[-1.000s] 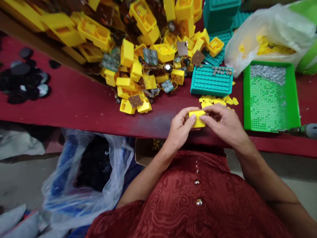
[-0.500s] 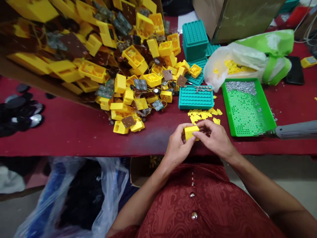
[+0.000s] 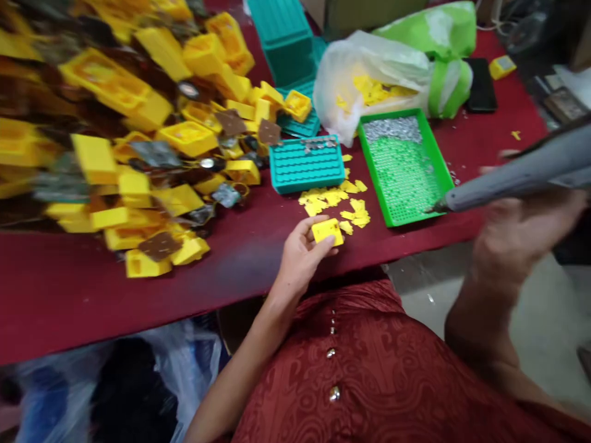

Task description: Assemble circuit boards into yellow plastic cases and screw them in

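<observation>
A small yellow plastic casing (image 3: 327, 230) is pinched between the thumb and fingers of my left hand (image 3: 298, 252), just above the table's front edge. Its upper face shows small dark slots. On the right, my right hand (image 3: 517, 237) is around a grey electric screwdriver (image 3: 521, 169), partly blurred. The screwdriver's tip points left, over the near right corner of a green tray (image 3: 401, 219) that contains many small silver screws. Thin yellow plastic pieces (image 3: 323, 198) lie scattered on the cloth beyond my left hand.
At left spreads a big pile of yellow casings (image 3: 187, 138) with wires and circuit boards. A teal ridged tray (image 3: 307, 167) holds small metal parts along its back. Behind are a plastic bag (image 3: 341, 67) of yellow pieces, stacked teal trays (image 3: 281, 31) and a black phone (image 3: 481, 86).
My right hand has left the yellow casing and moved right to grip the electric screwdriver. My left hand still holds the casing. The view has turned to the right.
</observation>
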A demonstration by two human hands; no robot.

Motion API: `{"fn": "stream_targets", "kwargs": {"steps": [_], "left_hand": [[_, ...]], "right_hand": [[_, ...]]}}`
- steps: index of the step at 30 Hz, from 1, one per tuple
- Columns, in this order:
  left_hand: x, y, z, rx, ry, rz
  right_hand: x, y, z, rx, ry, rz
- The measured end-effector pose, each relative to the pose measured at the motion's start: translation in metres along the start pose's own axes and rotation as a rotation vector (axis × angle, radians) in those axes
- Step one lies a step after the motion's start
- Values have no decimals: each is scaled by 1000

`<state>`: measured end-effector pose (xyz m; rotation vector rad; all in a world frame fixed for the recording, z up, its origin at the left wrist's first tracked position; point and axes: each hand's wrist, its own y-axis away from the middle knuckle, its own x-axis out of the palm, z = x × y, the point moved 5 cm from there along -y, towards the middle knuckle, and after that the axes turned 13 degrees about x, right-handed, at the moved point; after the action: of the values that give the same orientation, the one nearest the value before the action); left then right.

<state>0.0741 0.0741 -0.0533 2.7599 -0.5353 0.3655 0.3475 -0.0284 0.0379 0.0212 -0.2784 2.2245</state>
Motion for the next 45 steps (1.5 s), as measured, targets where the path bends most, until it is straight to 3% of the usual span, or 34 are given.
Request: {"fn": "stream_targets", "kwargs": {"steps": [3, 6, 8, 14, 18, 28, 31, 35, 45], "left_hand": [[4, -1, 3, -16, -28, 4], [7, -2, 4, -24, -37, -3], [8, -3, 3, -17, -43, -15], [9, -5, 3, 2, -64, -30], [8, -5, 4, -8, -45, -51], [6, -6, 3, 2, -93, -34], [6, -6, 4, -7, -100, -28], [7, -6, 3, -7, -107, -20], [8, -7, 2, -7, -103, -16]], "right_hand": [[14, -6, 4, -285, 73, 139], [25, -17, 1, -408, 36, 290], [30, -25, -4, -400, -12, 299], [43, -29, -16, -400, -73, 75], [48, -26, -27, -399, -106, 86], [47, -28, -44, -217, -55, 88], [48, -26, -44, -232, -46, 123], [48, -23, -38, -284, 1, 40], [53, -21, -29, -291, -20, 26]]}}
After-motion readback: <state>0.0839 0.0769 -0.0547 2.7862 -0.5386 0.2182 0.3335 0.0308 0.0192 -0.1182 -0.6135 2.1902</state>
